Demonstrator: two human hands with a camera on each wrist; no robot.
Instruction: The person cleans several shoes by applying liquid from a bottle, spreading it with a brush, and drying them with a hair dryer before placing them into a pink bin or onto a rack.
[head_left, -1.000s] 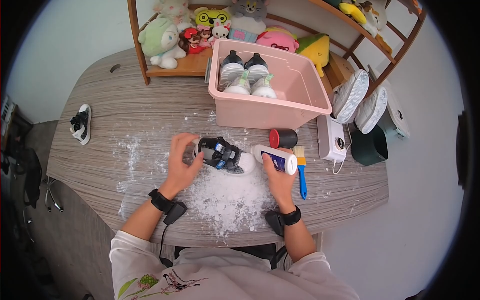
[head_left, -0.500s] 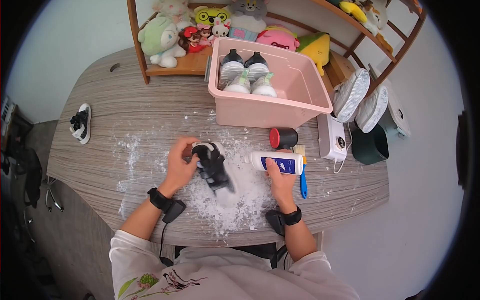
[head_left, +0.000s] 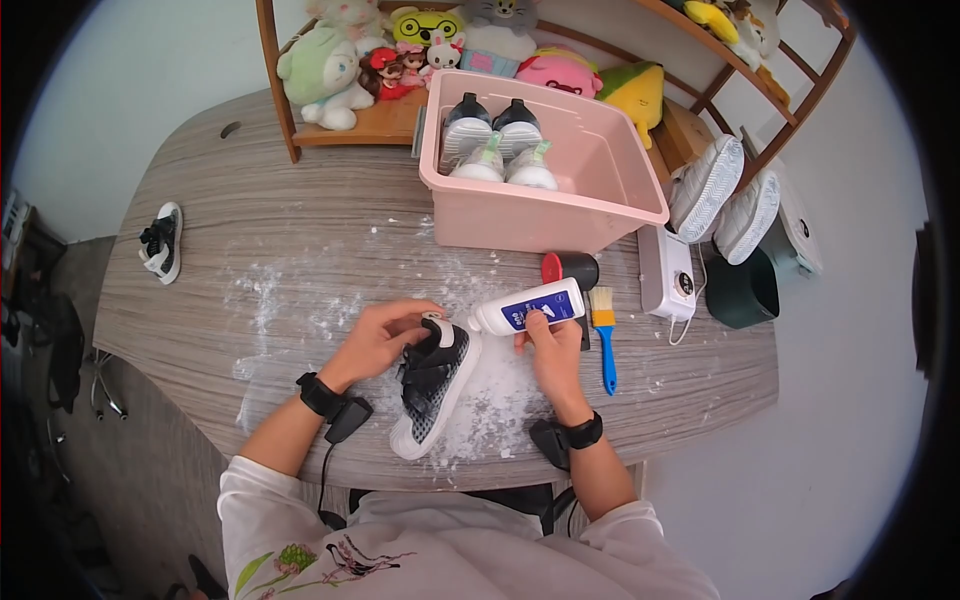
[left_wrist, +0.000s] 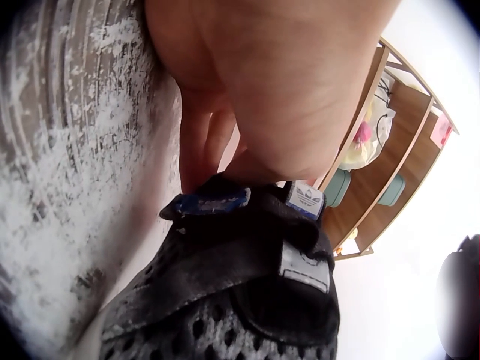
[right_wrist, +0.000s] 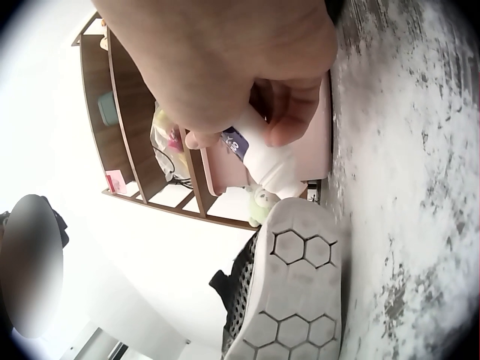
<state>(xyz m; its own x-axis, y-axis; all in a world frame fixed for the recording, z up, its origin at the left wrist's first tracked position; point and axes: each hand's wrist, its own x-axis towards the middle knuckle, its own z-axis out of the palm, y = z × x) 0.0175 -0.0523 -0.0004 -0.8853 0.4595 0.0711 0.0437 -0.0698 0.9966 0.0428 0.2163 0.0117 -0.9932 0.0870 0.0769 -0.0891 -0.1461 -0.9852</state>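
Observation:
My left hand (head_left: 388, 340) grips a small black and white shoe (head_left: 432, 385) at its heel opening. The shoe's toe points down toward my body, over white powder on the table. Straps with a blue and a white label cross its dark mesh upper (left_wrist: 217, 277) in the left wrist view. In my right hand (head_left: 555, 362) I hold a white bottle (head_left: 565, 297) with a blue label, tilted so its tip points left at the shoe's heel. The right wrist view has the bottle's tip close to the pale sole (right_wrist: 296, 262) with its hexagon pattern.
A pink bin (head_left: 540, 220) with several shoes stands behind. Right of my hands lie a blue-handled brush (head_left: 604, 340) and a black cup with a red end (head_left: 575, 268). A white device (head_left: 665, 275) carries another pair. At left sits a matching small shoe (head_left: 163, 243).
The shoe has swung from pointing right to pointing toward my body and turned onto its side. My right hand has raised the bottle and tilted it, tip toward the heel.

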